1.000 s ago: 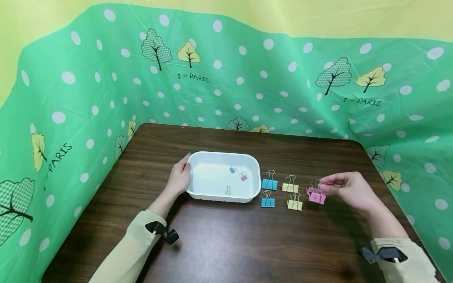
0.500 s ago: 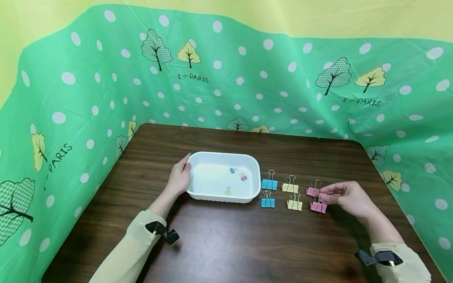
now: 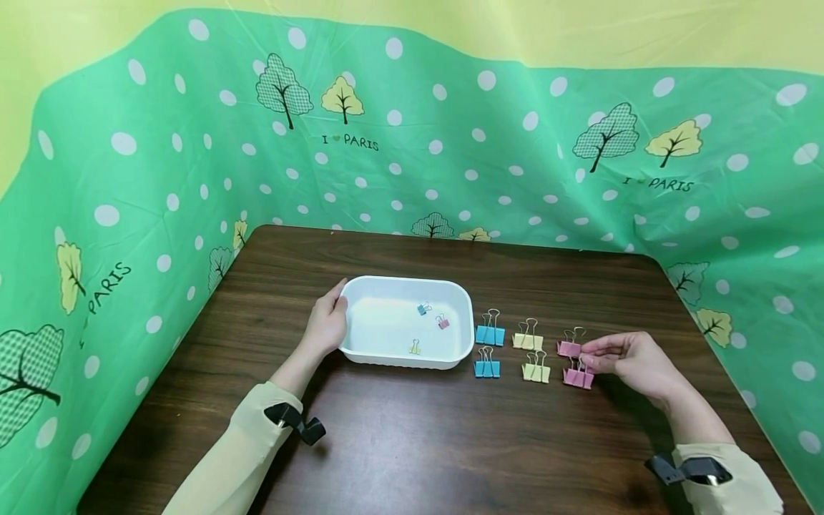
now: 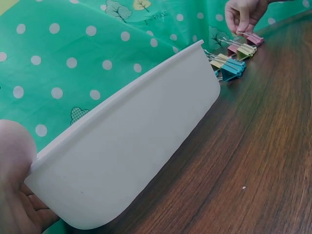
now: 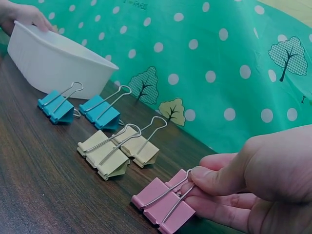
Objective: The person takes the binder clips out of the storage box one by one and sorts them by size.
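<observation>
While the left hand (image 3: 327, 322) grips the left wall of a white rectangular plastic tub with rounded corners (image 3: 380, 322), its thumb over the rim, I see the right hand (image 3: 634, 363) pinching the silver wire handle of a large pink metal binder clip (image 3: 578, 378) between thumb and fingers. This pink clip sits at the near right end of two short rows on the dark brown wood-grain tabletop (image 3: 412, 443), right of the tub. Just beyond it I make out a second large pink clip (image 3: 569, 349), partly hidden by the hand in the right wrist view.

To the left of the pink pair stand two pale yellow metal binder clips (image 3: 536, 373), one near and one far, and then two bright blue ones (image 3: 487, 369), just beside the tub's right wall. Inside the tub I count three small clips: a blue one (image 3: 423, 309) at the far side, a pink one (image 3: 443, 323) to its right and a yellow one (image 3: 415, 349) near the front wall.

Green polka-dot cloth (image 3: 386, 168) printed with trees hangs behind the tabletop.
</observation>
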A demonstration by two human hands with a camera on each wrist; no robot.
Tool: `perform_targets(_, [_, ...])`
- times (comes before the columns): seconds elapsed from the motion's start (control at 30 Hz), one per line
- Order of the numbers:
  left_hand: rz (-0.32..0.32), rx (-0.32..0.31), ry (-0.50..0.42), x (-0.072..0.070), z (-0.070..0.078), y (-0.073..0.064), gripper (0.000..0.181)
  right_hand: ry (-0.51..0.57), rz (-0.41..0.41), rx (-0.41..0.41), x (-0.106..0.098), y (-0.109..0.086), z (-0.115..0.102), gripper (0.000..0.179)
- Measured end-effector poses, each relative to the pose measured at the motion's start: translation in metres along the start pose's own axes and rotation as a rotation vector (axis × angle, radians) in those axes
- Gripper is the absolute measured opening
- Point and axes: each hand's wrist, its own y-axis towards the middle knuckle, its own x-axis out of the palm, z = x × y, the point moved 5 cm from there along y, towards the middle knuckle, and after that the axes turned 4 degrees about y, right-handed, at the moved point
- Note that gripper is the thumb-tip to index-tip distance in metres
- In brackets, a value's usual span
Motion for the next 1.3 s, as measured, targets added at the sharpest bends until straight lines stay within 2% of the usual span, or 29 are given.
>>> perform_targets(0.27, [0.002,-0.004,0.001,0.000,0.000,0.000,0.052,0.002,-0.003,0.002,-0.003,-0.001,0.000,0.032])
perform_targets(0.7, [0.005,0.008,-0.005,0.000,-0.001,0.001,0.052,-0.003,0.119,0.012,-0.026,-0.005,-0.014,0.042])
perform_targets(1.1, [-0.006,0.001,-0.006,0.000,-0.001,0.000,0.052,0.129,0.206,-0.109,-0.028,0.003,-0.053,0.030])
perform_targets(1.3, [-0.005,0.002,-0.008,0.001,-0.002,0.001,0.052,0.326,0.182,-0.199,-0.023,0.008,-0.072,0.025])
